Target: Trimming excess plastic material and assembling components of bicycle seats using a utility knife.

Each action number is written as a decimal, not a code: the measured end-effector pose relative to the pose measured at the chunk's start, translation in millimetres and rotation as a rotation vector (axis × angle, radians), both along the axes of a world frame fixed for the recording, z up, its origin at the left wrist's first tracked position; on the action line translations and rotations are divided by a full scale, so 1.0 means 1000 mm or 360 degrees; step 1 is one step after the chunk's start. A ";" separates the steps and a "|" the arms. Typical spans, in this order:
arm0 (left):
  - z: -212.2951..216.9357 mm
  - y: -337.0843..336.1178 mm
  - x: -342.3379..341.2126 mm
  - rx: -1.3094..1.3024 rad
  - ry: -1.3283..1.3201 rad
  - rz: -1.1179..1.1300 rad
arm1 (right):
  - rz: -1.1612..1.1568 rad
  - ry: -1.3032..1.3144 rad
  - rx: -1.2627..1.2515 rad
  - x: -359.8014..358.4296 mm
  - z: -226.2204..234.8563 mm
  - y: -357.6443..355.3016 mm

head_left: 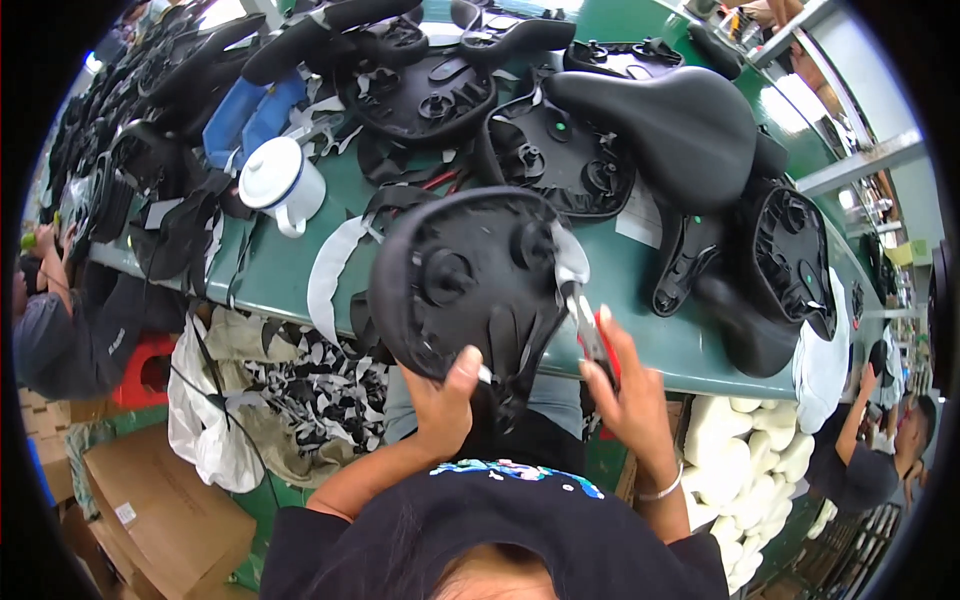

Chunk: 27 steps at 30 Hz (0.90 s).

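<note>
My left hand (445,400) grips the near left edge of a black bicycle saddle (470,290), its thumb on top and fingers underneath. The saddle is tilted with its hollow underside up, showing two round sockets and ribs. In my right hand (635,395) is a slim red-handled cutting tool (597,345), closed in my fingers. Its tip meets the saddle's right rim beside a whitish flap of cover material (571,255); whether it is cutting there I cannot tell. A curved white strip (325,280) hangs at the left, over the table edge.
The green table (640,350) carries several saddles, with an upright black one (690,130) at the back right. A white lidded mug (283,185) stands near blue bins (250,120). Below are a sack of scraps (320,400), cartons (165,500) and pale foam pieces (745,470). Co-workers sit at both sides.
</note>
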<state>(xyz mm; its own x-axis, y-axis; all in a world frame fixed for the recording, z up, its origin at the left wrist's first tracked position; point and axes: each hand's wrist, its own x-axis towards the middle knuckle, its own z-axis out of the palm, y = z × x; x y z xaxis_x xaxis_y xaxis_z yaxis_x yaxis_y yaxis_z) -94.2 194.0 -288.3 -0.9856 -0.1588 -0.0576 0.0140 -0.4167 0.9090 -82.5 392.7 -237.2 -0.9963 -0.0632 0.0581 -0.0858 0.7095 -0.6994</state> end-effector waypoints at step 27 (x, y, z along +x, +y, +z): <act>0.039 -0.040 -0.161 -0.0704 0.0111 -0.1215 | 0.0348 -0.0259 0.1046 -0.056 0.046 -0.031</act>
<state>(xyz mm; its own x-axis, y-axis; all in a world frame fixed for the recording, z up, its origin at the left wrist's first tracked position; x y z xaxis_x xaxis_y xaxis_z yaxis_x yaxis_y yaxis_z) -255.2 154.2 -249.1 -0.8306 0.5507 -0.0824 -0.0627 0.0545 0.9965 -138.9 361.7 -191.7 -0.9496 -0.2335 -0.2092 -0.2052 0.9674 -0.1485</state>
